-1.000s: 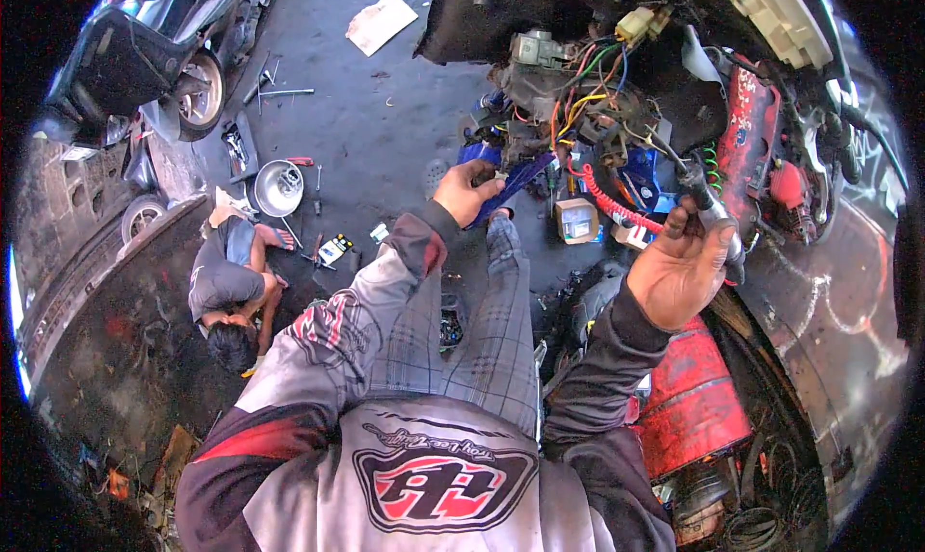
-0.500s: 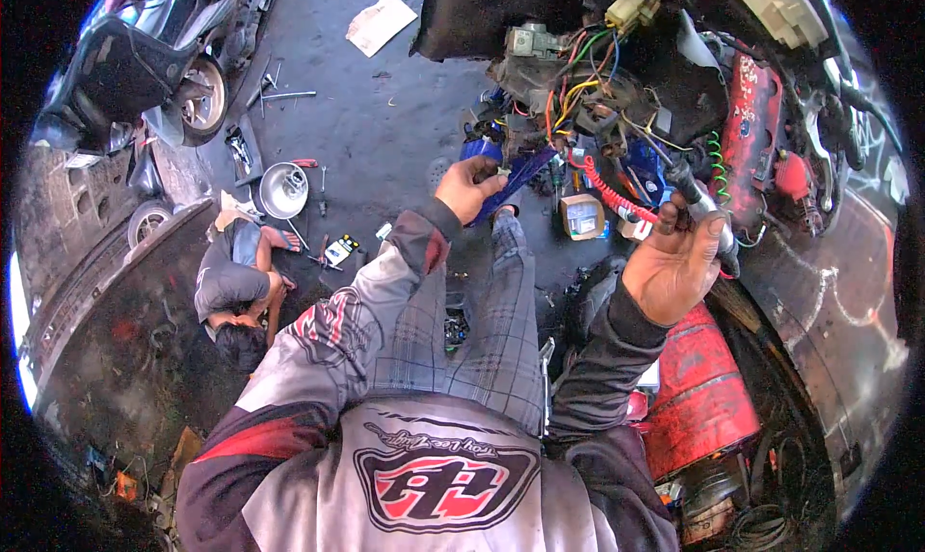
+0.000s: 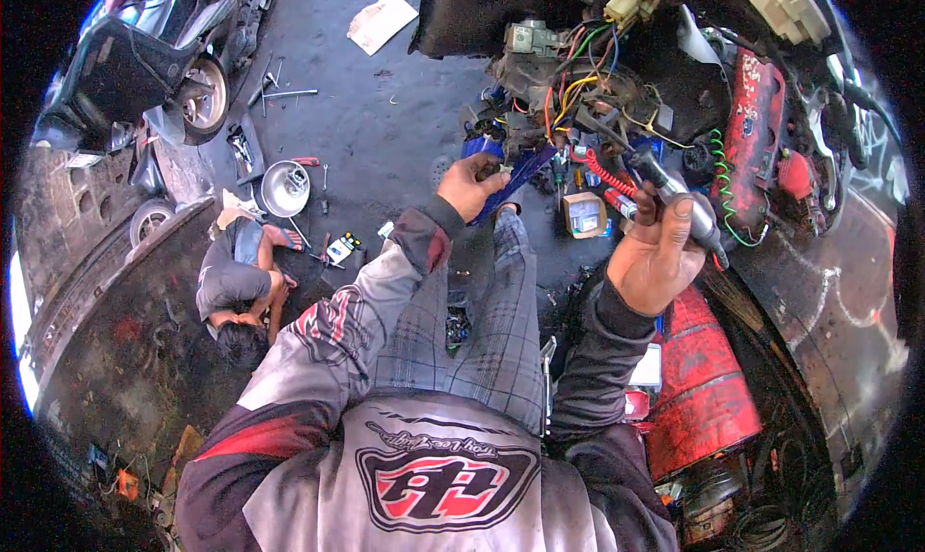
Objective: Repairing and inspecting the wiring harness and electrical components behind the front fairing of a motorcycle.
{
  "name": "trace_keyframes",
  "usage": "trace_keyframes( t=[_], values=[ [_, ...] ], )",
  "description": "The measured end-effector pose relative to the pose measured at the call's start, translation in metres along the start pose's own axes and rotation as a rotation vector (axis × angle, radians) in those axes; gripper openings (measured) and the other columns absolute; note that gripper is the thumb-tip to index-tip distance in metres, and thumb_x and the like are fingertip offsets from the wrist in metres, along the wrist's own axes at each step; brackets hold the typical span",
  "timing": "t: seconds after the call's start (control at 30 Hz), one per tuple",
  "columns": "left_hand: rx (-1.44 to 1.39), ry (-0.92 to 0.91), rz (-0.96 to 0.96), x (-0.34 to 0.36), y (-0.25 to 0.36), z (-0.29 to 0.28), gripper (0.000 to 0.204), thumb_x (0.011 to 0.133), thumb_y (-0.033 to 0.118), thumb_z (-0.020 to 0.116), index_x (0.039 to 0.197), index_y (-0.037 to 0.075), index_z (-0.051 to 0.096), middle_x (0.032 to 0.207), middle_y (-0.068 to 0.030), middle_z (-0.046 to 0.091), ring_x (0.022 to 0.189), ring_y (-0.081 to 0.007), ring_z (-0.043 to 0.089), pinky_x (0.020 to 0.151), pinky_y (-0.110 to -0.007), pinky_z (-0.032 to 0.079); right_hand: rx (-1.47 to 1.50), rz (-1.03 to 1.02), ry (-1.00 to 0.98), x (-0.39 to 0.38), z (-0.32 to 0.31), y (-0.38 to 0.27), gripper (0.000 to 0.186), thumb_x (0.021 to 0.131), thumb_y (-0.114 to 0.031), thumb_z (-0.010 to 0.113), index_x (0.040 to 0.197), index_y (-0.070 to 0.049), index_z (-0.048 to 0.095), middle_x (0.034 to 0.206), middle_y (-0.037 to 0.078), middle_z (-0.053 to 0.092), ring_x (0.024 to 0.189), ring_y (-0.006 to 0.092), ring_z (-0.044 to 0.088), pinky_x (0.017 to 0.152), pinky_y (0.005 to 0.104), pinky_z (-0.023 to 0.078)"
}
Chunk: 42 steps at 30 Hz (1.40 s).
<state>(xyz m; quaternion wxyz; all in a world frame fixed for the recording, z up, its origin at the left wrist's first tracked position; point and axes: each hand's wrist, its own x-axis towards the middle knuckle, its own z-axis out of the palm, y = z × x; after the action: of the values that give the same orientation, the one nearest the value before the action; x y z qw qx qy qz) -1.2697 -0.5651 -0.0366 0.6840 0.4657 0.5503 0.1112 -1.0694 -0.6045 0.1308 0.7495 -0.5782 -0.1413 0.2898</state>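
The power tool [image 3: 661, 174], dark and grey, is raised on the right, its long tip slanting far and left toward the stripped vehicle front [image 3: 525, 75]; whether the tip touches anything there cannot be told. The right hand [image 3: 658, 260] grips the tool's body, thumb lying along the near side and fingers curled partly out of sight behind it. To the left, the left hand [image 3: 469, 188] pinches the near end of a long blue strip [image 3: 525, 174] between thumb and fingers; the strip's far end reaches in below the coloured wires [image 3: 580, 92].

The step in hand looks like tool work at the vehicle front with the strip held steady. The next move seems to call for a firm left pinch and a tip lined up clear of the wires.

A red coiled hose [image 3: 605, 171] runs just left of the tool, a small open box [image 3: 585, 215] sits nearer, and a green coiled cord [image 3: 719, 167] hangs to the right. Near right lies a red drum [image 3: 701, 379]. Well to the left, a co-worker [image 3: 231, 282] crouches on the floor [image 3: 371, 118], near a metal bowl [image 3: 285, 189].
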Motion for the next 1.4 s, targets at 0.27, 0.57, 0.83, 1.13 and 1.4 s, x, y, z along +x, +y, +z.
trace_keyframes(
  t=[0.27, 0.57, 0.83, 1.13, 1.4],
  values=[
    [-0.048, -0.024, 0.001, 0.007, -0.018, -0.001, 0.037, 0.082, 0.020, 0.070, 0.107, -0.006, 0.061, 0.091, -0.0127, 0.068, 0.083, -0.0167, 0.062, 0.078, -0.032, 0.048, -0.006, 0.017, -0.001, -0.001, 0.012, 0.009, 0.036, 0.084, -0.011, 0.071, 0.110, 0.000, 0.048, 0.102, 0.019, 0.063, 0.084, 0.0249, 0.065, 0.072, 0.0369, 0.058],
    [-0.051, -0.013, -0.012, 0.008, -0.019, 0.000, 0.037, 0.081, 0.020, 0.071, 0.106, -0.005, 0.062, 0.090, -0.0130, 0.067, 0.082, -0.0165, 0.061, 0.077, -0.031, 0.047, -0.033, 0.001, -0.024, 0.003, 0.019, 0.013, 0.040, 0.082, -0.010, 0.073, 0.110, 0.000, 0.046, 0.105, 0.020, 0.063, 0.088, 0.0273, 0.065, 0.075, 0.0388, 0.058],
    [-0.087, -0.019, 0.021, 0.004, -0.007, -0.001, 0.034, 0.082, 0.013, 0.069, 0.107, -0.008, 0.060, 0.093, -0.0129, 0.067, 0.083, -0.0161, 0.062, 0.077, -0.032, 0.048, -0.038, -0.016, 0.012, 0.005, 0.017, 0.015, 0.044, 0.082, -0.013, 0.074, 0.112, 0.001, 0.044, 0.104, 0.022, 0.063, 0.087, 0.0293, 0.066, 0.075, 0.0389, 0.058],
    [-0.221, -0.062, -0.021, -0.001, 0.006, 0.000, 0.030, 0.085, 0.009, 0.067, 0.107, -0.010, 0.058, 0.094, -0.0119, 0.065, 0.081, -0.0154, 0.061, 0.067, -0.031, 0.055, -0.056, -0.028, 0.017, 0.006, 0.017, 0.013, 0.045, 0.082, -0.014, 0.074, 0.112, 0.000, 0.044, 0.104, 0.022, 0.063, 0.086, 0.0286, 0.066, 0.075, 0.0384, 0.059],
    [0.016, 0.004, 0.038, 0.007, -0.017, -0.003, 0.037, 0.082, 0.020, 0.070, 0.106, -0.007, 0.061, 0.094, -0.0141, 0.068, 0.085, -0.0179, 0.063, 0.079, -0.033, 0.049, -0.065, -0.072, -0.006, 0.004, 0.016, 0.015, 0.031, 0.088, -0.010, 0.067, 0.112, 0.003, 0.051, 0.105, 0.017, 0.063, 0.092, 0.0265, 0.065, 0.079, 0.0358, 0.056]
  ],
)
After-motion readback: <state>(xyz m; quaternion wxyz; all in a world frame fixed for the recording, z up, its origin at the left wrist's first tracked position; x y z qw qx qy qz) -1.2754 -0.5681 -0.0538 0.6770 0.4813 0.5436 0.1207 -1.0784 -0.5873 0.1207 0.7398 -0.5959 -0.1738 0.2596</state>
